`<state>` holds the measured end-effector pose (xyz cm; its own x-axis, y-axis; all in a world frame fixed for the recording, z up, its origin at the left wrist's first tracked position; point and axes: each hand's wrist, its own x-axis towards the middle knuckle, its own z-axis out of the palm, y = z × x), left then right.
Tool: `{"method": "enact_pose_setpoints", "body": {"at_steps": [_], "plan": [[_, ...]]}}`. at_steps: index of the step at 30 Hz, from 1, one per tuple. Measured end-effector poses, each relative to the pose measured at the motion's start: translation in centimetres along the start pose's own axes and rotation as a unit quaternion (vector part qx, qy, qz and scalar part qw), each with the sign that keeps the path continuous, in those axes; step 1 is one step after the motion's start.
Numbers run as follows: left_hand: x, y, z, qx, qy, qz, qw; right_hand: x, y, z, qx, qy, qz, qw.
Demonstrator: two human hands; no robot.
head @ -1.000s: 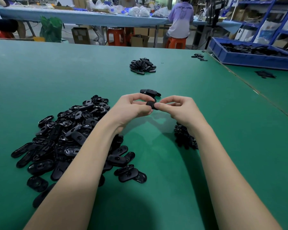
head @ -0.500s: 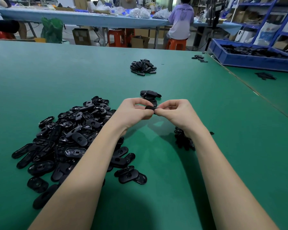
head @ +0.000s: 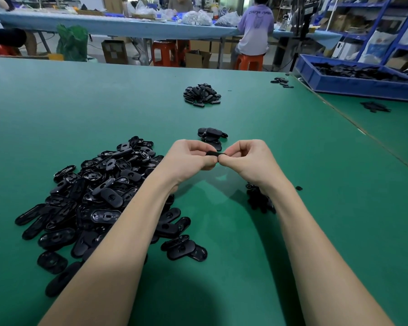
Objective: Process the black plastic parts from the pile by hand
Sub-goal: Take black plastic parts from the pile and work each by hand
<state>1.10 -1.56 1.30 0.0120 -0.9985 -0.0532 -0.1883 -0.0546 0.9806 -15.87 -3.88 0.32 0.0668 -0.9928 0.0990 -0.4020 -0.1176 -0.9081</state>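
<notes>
A large pile of black oval plastic parts (head: pixel 94 198) lies on the green table (head: pixel 222 267) at the left. Above the table's middle, my left hand (head: pixel 189 161) and my right hand (head: pixel 250 161) meet and pinch one black part (head: pixel 213 153) between their fingertips, each hand holding one end. Only the part's top edge shows between the fingers. Just beyond the hands lies a small stack of black parts (head: pixel 212 135). A little heap of small black pieces (head: pixel 258 198) sits under my right wrist, partly hidden by the forearm.
Another heap of black parts (head: pixel 201 94) lies farther back, with a few loose ones (head: pixel 280 81) near the far right edge. A blue bin (head: pixel 353 85) of black parts stands on the neighbouring table at right. A person in a purple shirt (head: pixel 256 29) sits at a far bench.
Both hands have lowered slightly and closed tighter together on the part. It has turned from showing a rounded face to lying edge-on between the fingertips.
</notes>
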Motion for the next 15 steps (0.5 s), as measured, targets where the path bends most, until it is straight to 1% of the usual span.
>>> {"method": "enact_pose_setpoints", "body": {"at_steps": [2,4,5,7,9,10,13,15], "plan": [[0.0,0.0,-0.2,-0.012,0.008,0.001,1.000,-0.1,0.1,-0.2,0.012,-0.011,-0.017,1.000],[0.1,-0.2,-0.3,-0.016,0.027,-0.002,1.000,-0.2,0.3,-0.3,0.002,-0.031,-0.050,0.998],[0.2,-0.3,-0.3,-0.019,0.031,-0.006,0.999,-0.2,0.5,-0.3,-0.021,-0.032,-0.070,0.997],[0.4,-0.4,-0.4,-0.033,0.019,-0.017,0.999,0.0,0.8,-0.1,-0.079,-0.009,-0.098,0.992],[0.7,-0.6,-0.4,-0.039,0.014,-0.023,0.999,0.2,1.0,0.1,-0.118,0.022,-0.095,0.988],[0.8,-0.7,-0.5,-0.024,0.027,-0.021,0.999,0.4,1.1,0.2,-0.135,0.036,-0.087,0.986],[1.3,-1.1,-1.3,0.068,0.087,0.003,0.994,1.3,1.4,0.2,-0.186,0.069,-0.060,0.978],[1.5,-1.2,-2.1,0.091,0.097,0.011,0.991,2.3,1.3,0.4,-0.202,0.068,-0.041,0.976]]}}
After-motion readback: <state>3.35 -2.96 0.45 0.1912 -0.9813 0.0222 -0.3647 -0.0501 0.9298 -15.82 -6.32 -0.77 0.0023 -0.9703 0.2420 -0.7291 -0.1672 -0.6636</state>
